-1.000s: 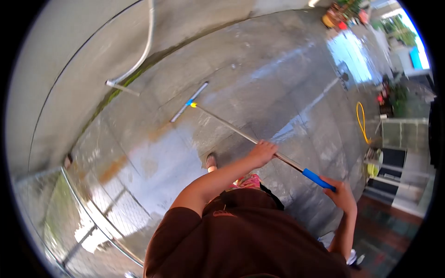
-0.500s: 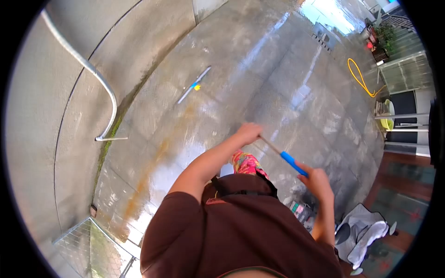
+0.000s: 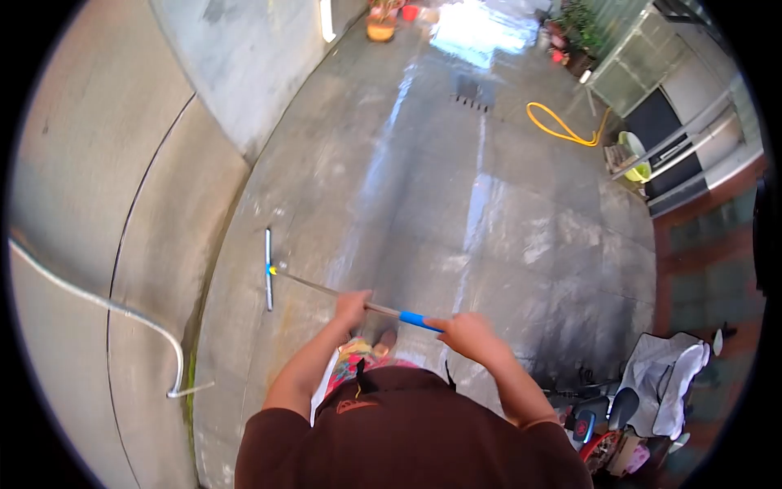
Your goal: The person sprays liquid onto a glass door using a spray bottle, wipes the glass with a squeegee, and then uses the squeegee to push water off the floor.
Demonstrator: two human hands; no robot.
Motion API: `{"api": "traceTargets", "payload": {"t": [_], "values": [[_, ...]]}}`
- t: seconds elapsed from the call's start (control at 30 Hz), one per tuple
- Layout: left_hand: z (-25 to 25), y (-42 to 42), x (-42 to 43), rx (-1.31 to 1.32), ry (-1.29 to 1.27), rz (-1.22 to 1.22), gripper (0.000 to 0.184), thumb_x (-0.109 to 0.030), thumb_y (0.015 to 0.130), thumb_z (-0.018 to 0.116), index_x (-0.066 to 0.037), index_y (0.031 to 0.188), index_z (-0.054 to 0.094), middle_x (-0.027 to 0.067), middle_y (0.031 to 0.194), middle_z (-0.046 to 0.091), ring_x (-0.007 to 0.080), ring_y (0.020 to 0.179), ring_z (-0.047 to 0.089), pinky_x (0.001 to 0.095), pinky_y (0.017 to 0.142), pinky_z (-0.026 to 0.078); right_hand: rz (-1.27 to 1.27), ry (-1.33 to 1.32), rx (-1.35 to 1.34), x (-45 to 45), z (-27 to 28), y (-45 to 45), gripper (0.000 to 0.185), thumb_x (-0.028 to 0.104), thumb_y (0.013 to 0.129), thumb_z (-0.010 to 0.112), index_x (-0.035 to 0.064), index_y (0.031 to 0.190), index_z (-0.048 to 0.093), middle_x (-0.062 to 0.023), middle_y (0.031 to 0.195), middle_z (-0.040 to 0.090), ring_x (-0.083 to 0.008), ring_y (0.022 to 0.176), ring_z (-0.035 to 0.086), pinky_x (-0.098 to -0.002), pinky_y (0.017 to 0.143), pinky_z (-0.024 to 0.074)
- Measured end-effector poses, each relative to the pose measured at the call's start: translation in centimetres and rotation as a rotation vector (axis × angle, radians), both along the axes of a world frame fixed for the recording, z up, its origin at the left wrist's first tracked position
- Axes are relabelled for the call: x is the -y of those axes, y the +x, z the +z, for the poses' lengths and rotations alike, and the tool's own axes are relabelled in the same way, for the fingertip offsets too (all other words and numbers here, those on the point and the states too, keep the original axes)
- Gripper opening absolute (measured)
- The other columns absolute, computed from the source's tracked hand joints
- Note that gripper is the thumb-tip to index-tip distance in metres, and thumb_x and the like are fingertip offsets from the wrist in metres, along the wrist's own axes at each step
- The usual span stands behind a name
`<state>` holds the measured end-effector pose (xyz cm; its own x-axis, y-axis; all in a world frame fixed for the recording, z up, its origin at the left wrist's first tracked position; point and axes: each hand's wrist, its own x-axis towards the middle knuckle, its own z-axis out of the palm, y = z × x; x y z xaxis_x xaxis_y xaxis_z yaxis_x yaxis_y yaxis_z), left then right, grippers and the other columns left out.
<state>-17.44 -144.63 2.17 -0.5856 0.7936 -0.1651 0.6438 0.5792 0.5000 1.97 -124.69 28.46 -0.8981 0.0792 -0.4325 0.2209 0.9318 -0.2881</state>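
Observation:
A floor squeegee (image 3: 305, 284) lies across my front, its long narrow head on the concrete to the left, with a blue and yellow joint where the pole meets it. My left hand (image 3: 353, 306) is closed round the metal pole partway along. At the pole's upper end, my right hand (image 3: 466, 335) grips the blue handle (image 3: 414, 319), covering its tip. Below my left hand, patterned bright trousers and part of a foot show.
Damp concrete floor (image 3: 423, 196) stretches ahead with shiny wet streaks. A wall with a grey pipe (image 3: 122, 308) runs on the left. A yellow hose (image 3: 562, 134) and a green basin (image 3: 637, 159) lie right. A scooter with a silvery cover (image 3: 664, 379) stands near right; potted plants (image 3: 380, 24) stand far off.
The view has turned, showing more of the far yard. The squeegee head now appears lower and further left, and both hands have shifted left and down in view, still holding the pole.

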Motion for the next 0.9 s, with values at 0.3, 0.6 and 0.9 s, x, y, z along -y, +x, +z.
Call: {"api": "traceTargets", "payload": {"t": [0.3, 0.6, 0.9], "values": [[9.7, -3.6, -12.2, 0.132, 0.001, -0.141, 0.062, -0.016, 0.079, 0.068, -0.015, 0.137, 0.048, 0.0179, 0.089, 0.068, 0.0370, 0.088, 0.065, 0.0489, 0.077, 0.050, -0.202, 0.050, -0.130, -7.8, 11.0, -4.2, 0.035, 0.021, 0.081, 0.071, 0.0205, 0.116, 0.068, -0.0135, 0.080, 0.069, -0.0329, 0.076, 0.066, -0.0435, 0.068, 0.0521], [-4.2, -22.1, 1.9, 0.097, -0.486, 0.094, 0.041, -0.019, 0.083, 0.064, -0.027, 0.123, 0.063, 0.0115, 0.114, 0.067, 0.0315, 0.104, 0.063, 0.0460, 0.085, 0.049, 0.071, -0.142, 0.032, -0.1, -7.1, -21.4, 0.040, 0.020, 0.087, 0.063, 0.0206, 0.127, 0.058, -0.0162, 0.085, 0.068, -0.0352, 0.082, 0.067, -0.0469, 0.071, 0.0522], [-1.3, -27.6, -14.2, 0.162, -0.176, -0.150, 0.031, -0.024, 0.081, 0.070, -0.025, 0.111, 0.067, 0.0117, 0.092, 0.070, 0.0336, 0.089, 0.066, 0.0457, 0.072, 0.050, -0.294, -0.100, 0.008, -12.8, 1.7, -27.2, 0.026, 0.022, 0.087, 0.066, 0.0170, 0.113, 0.070, -0.0175, 0.083, 0.067, -0.0344, 0.075, 0.066, -0.0432, 0.067, 0.0499]]}}
